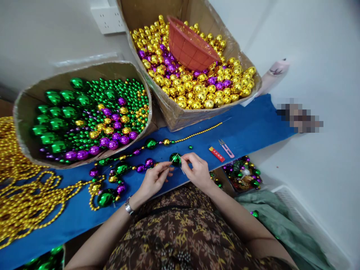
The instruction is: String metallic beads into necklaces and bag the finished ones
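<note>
My left hand (157, 178), with a metal watch at the wrist, pinches a thin, pale needle-like piece that slants upward. My right hand (196, 169) faces it with thumb and forefinger pressed together on what looks like fine thread; a short pale end shows below the fingers. A large shiny green bead (176, 159) is right behind the fingertips; whether it is threaded I cannot tell. To the left of my hands lies a bead string with purple beads (149, 162), green and gold ones. A strand of small gold beads (199, 132) stretches beyond my hands.
Two lined cartons stand behind: one with green and mixed beads (69, 111), one with gold beads (201, 95) and a red basket (191, 45). Pink thread snips (226, 149) and a red packet (216, 154) lie right on the blue cloth (253, 123). Gold bead strands (30, 202) pile left.
</note>
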### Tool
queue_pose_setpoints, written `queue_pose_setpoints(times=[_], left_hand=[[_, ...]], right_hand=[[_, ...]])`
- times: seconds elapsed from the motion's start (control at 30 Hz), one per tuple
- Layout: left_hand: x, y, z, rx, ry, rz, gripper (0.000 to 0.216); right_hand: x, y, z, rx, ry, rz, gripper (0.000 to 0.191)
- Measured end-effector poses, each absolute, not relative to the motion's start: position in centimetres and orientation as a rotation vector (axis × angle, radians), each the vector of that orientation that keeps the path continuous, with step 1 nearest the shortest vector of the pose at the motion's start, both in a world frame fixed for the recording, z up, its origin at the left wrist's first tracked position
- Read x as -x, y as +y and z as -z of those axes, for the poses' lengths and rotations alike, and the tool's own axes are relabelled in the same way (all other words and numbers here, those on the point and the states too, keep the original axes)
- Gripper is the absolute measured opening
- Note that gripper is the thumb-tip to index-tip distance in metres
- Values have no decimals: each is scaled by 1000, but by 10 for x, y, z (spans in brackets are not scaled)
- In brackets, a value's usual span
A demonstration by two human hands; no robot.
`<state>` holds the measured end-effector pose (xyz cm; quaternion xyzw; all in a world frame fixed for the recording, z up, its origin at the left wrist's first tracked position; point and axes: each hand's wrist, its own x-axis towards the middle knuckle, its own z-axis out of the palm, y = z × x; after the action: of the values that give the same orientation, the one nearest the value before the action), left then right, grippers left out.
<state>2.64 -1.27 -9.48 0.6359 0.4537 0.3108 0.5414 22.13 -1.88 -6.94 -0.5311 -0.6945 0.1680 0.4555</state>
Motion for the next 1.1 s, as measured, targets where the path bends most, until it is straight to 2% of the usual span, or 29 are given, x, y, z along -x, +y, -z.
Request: queue_pose_setpoints(times=[1.1], left_hand=[[-25,-17,95,-1647,1070,-684,31]], right_hand=[[-222,-18,72,1315,-1701,-427,12]])
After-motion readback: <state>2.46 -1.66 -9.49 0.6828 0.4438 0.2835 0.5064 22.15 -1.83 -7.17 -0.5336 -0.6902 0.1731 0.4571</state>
